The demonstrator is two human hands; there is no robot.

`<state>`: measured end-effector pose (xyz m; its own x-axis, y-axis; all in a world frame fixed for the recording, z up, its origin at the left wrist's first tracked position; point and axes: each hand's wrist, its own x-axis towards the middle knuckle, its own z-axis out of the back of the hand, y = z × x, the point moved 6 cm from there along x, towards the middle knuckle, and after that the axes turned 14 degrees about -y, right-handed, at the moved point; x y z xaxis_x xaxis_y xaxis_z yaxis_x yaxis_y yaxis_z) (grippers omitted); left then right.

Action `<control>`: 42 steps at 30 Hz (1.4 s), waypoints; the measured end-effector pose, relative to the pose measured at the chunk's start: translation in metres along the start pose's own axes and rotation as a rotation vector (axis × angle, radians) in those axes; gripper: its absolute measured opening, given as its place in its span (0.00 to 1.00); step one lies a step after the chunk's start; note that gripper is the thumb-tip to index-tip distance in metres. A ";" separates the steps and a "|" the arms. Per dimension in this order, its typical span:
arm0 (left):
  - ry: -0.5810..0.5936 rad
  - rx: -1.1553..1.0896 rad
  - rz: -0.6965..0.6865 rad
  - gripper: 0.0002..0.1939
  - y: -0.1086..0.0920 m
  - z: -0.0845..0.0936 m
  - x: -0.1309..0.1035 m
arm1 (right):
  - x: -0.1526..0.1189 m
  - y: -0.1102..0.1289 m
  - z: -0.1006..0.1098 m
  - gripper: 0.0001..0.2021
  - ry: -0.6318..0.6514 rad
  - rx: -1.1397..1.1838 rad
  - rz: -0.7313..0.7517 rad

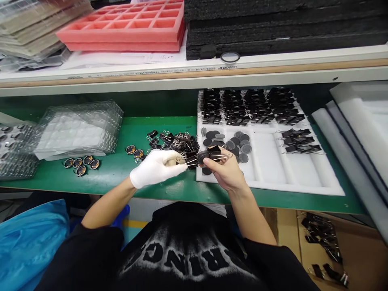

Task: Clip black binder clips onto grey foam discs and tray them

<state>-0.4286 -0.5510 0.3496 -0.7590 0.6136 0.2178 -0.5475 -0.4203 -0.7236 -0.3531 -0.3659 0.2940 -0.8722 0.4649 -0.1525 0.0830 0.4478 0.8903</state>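
My left hand, in a white glove with pale covers on the fingertips, is closed on the wire handle of a black binder clip. My bare right hand pinches a dark round disc under the thumb, with another black binder clip against the fingers. Both hands meet over the left edge of a white foam tray. Loose dark discs lie in it just beyond my right hand. A heap of binder clips sits on the green table behind my left hand.
Packed rows of binder clips fill the tray's far part. Small round pieces with orange-and-black centres and clear plastic trays are at left. A shelf edge with red foam runs above. Foam sheets lean at right.
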 end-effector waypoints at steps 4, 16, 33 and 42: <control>0.055 0.036 -0.012 0.15 0.002 -0.005 0.003 | -0.002 -0.006 0.005 0.18 -0.018 -0.029 0.038; 0.351 -0.333 0.244 0.27 -0.012 -0.037 0.006 | -0.010 0.023 0.014 0.09 0.095 -0.189 0.399; 0.320 0.020 -0.226 0.27 -0.045 -0.092 0.008 | -0.030 0.092 0.141 0.10 -0.060 -0.849 0.405; 0.432 0.127 -0.361 0.22 -0.038 -0.093 -0.008 | 0.018 0.151 0.312 0.08 -0.375 -1.363 0.744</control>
<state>-0.3690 -0.4775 0.3141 -0.3177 0.9393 0.1295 -0.8036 -0.1943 -0.5626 -0.2056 -0.0517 0.2920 -0.6565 0.5034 0.5618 -0.2364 -0.8445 0.4805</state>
